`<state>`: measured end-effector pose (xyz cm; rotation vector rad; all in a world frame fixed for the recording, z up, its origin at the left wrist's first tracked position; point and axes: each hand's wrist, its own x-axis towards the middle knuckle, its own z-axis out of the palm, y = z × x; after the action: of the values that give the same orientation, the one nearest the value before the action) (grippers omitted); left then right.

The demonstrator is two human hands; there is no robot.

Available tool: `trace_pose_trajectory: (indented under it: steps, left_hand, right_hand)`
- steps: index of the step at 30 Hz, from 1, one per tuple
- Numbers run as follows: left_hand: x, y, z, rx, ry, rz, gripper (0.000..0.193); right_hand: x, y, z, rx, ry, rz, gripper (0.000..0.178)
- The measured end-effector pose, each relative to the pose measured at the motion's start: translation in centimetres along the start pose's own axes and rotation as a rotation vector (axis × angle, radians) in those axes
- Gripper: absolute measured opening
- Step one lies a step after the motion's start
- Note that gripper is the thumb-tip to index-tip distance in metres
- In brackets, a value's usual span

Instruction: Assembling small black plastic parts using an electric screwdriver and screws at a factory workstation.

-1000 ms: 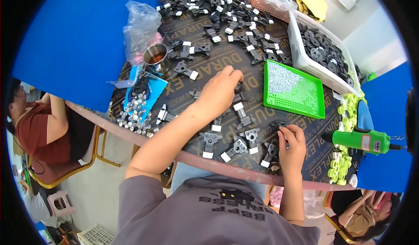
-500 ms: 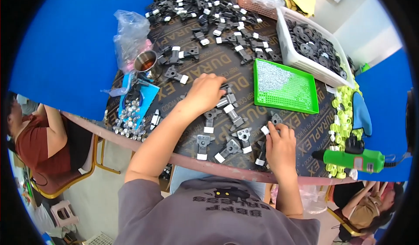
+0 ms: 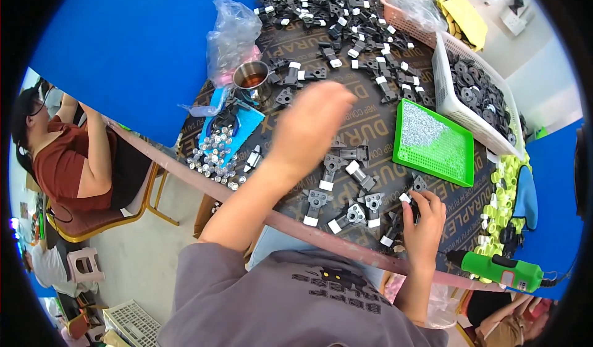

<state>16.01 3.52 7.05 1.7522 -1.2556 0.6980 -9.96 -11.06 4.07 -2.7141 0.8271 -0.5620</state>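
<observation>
My left hand [image 3: 316, 125] is raised over the middle of the dark board, smeared by motion, so its fingers and anything in them cannot be made out. My right hand [image 3: 426, 223] is low at the right, thumb and fingers closed about a black plastic part with a white end [image 3: 419, 182] that lies on the board. Between the hands, several similar black parts [image 3: 316, 202] lie loose, white ends pointing various ways. One part [image 3: 391, 228] rests just left of my right hand. A small silver-and-black piece [image 3: 252, 159] sits beside my left forearm.
A green tray [image 3: 404, 165] holds small pale pieces; behind it, a white basket [image 3: 442, 94] holds black discs. Black parts are heaped [image 3: 333, 7] at the back. At left are a metal cup [image 3: 251, 75] and silver caps [image 3: 216, 152]. A green power tool [image 3: 503, 271] lies at the right edge.
The whole view has shifted, moving the table toward the lower right. My left hand has lifted from the parts in the middle. My right hand stays at the same part.
</observation>
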Motion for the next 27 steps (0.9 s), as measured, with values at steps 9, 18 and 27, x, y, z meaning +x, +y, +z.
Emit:
trace_pose_trajectory:
  steps: [9,18,27]
  left_hand:
    - [-8.5,-12.6,-14.9,0.227,0.089,-0.923,0.019]
    - [-7.2,-12.1,-10.0,0.402,-0.133,-0.464,0.023]
    - [-6.4,-9.0,-11.2,0.429,-0.099,-0.49,0.024]
  right_hand:
    - [0.3,0.9,0.2,0.054,0.068,-0.026,0.02]
    - [1.7,-1.6,-0.8,0.103,0.099,-0.069,0.019]
    - [2.6,-1.2,-0.8,0.073,0.098,-0.112,0.02]
